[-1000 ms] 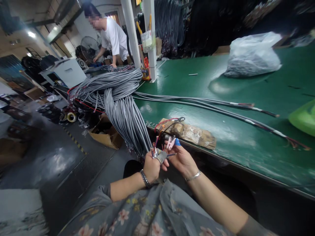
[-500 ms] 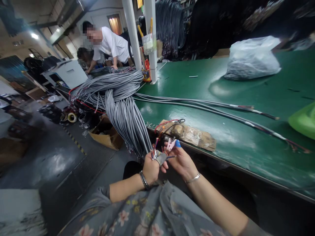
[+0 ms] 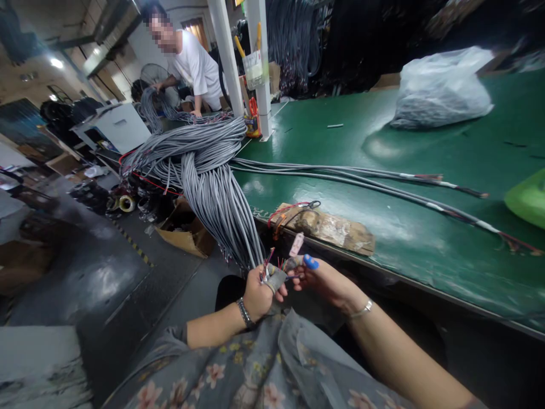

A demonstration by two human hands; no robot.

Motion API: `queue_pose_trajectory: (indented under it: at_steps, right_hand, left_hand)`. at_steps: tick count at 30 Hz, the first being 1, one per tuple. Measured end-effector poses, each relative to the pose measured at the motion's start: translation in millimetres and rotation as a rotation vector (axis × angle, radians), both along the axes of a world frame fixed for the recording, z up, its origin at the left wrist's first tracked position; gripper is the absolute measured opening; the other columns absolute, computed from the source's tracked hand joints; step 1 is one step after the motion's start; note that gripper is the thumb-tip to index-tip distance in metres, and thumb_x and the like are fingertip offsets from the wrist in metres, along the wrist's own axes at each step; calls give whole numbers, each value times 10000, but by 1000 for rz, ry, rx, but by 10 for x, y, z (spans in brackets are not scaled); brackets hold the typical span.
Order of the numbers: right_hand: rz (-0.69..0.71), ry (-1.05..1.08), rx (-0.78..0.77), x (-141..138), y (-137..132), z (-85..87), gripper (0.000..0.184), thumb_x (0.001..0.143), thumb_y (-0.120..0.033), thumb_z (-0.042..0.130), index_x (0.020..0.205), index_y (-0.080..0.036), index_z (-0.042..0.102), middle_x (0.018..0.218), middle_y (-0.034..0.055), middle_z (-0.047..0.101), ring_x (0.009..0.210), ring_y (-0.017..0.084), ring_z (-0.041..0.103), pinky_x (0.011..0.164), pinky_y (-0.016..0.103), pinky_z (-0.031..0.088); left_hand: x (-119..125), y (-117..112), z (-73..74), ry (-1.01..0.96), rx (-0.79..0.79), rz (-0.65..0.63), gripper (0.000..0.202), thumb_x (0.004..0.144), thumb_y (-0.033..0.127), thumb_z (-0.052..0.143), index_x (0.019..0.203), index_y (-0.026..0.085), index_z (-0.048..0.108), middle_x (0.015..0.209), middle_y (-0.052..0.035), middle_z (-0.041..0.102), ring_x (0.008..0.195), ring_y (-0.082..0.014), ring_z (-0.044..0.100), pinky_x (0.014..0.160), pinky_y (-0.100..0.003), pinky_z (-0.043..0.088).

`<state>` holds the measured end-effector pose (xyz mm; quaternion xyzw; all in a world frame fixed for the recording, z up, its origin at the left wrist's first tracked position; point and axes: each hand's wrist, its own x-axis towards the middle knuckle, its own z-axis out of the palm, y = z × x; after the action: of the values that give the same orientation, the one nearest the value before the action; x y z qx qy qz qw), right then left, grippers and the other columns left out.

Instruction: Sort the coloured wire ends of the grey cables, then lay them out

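My left hand [image 3: 259, 295] is closed round the stripped end of a grey cable, its thumb wrapped in grey tape. Thin coloured wires [image 3: 267, 267] fan out above that thumb. Close on its right, my right hand [image 3: 327, 279] pinches at a dark wire [image 3: 293, 276] coming from the same end; its fingers bear grey and blue wraps. Just above those fingertips shows a small pink clip-like piece [image 3: 297, 244]; whether I touch it, I cannot tell. A thick bundle of grey cables [image 3: 221, 210] hangs over the bench edge beside my left hand.
On the green bench [image 3: 306, 136] lie a worn wooden block [image 3: 340, 230] with red wire, long grey cables [image 3: 366, 184], a filled clear plastic bag [image 3: 440, 91] and a green bag [image 3: 528, 201]. A white post [image 3: 263, 74] stands behind. Further back, a person [image 3: 196, 65] handles cables.
My right hand has shifted slightly right and its wrist has turned outward. The pink piece now shows apart from the blue-wrapped finger. The person behind has straightened and lifted a bunch of cables.
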<state>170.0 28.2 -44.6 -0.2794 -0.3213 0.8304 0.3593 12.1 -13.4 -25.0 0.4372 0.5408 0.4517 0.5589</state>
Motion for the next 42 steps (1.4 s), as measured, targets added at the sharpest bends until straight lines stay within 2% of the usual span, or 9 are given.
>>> queue_pose_trajectory:
  at_steps: [4, 10, 13, 16, 21, 25, 33, 39, 42]
  right_hand:
    - [15, -237, 219, 24, -1, 135, 397, 589, -495, 799, 685, -138, 654, 625, -3, 603, 563, 96, 501, 558, 229, 399]
    - [-23, -421, 522, -8, -71, 245, 343, 640, -480, 757, 628, -159, 637, 604, -2, 601, 581, 127, 485, 583, 262, 388]
    - [-99, -474, 612, 7, -120, 273, 317, 702, -484, 704, 670, -172, 656, 667, 21, 637, 651, 161, 532, 641, 289, 417]
    - [-176, -436, 554, 39, -165, 255, 335, 727, -516, 669, 746, -182, 661, 722, 31, 651, 677, 169, 549, 669, 307, 439]
    - [-310, -285, 349, -75, -311, 171, 415, 608, -513, 773, 822, -187, 632, 741, 34, 640, 641, 155, 544, 604, 295, 442]
    - [-420, -169, 290, -273, -413, 202, 354, 659, -505, 737, 720, -208, 555, 581, -13, 571, 544, 140, 512, 569, 305, 441]
    - [-311, -128, 291, -325, -394, 206, 304, 716, -456, 703, 744, -206, 533, 547, -29, 551, 524, 139, 522, 561, 307, 419]
    - [-144, -100, 281, -330, -374, 185, 308, 762, -462, 659, 738, -191, 513, 524, -4, 590, 509, 159, 559, 557, 314, 421]
    - [-133, -202, 369, -339, -341, 227, 332, 747, -492, 664, 707, -197, 517, 502, -17, 573, 473, 148, 538, 519, 299, 420]
  left_hand:
    - [-10, -12, 41, 50, 0, -81, 418, 630, 547, 699, 572, 170, 528, 458, -3, 564, 355, -83, 472, 374, -190, 368]
    - [-86, 44, 49, 179, -22, -423, 306, 670, 418, 697, 568, 158, 574, 484, -23, 603, 398, -101, 521, 406, -193, 402]
    - [-100, 71, 80, 144, -68, -426, 320, 635, 438, 718, 582, 162, 565, 463, -8, 589, 373, -103, 514, 388, -196, 404]
    - [-75, 88, 96, 21, -62, -266, 384, 601, 495, 734, 594, 159, 549, 450, -3, 577, 358, -101, 506, 390, -205, 419]
    - [-15, 95, 68, -115, -60, -53, 433, 586, 548, 730, 613, 150, 561, 465, -13, 589, 372, -107, 517, 403, -217, 429]
    - [-3, 82, 39, -125, -50, -72, 436, 580, 547, 744, 593, 146, 573, 475, -22, 594, 402, -122, 544, 425, -227, 447]
    - [-148, 80, -19, -71, -4, -166, 451, 637, 582, 701, 617, 137, 628, 541, -64, 646, 461, -150, 592, 524, -276, 518]
    - [-290, 107, 123, 13, -16, -474, 429, 602, 544, 749, 540, 140, 621, 508, -60, 632, 457, -139, 585, 504, -246, 493]
    - [-277, 79, 126, 36, -29, -421, 448, 569, 568, 760, 531, 152, 598, 470, -40, 606, 419, -130, 556, 463, -241, 476]
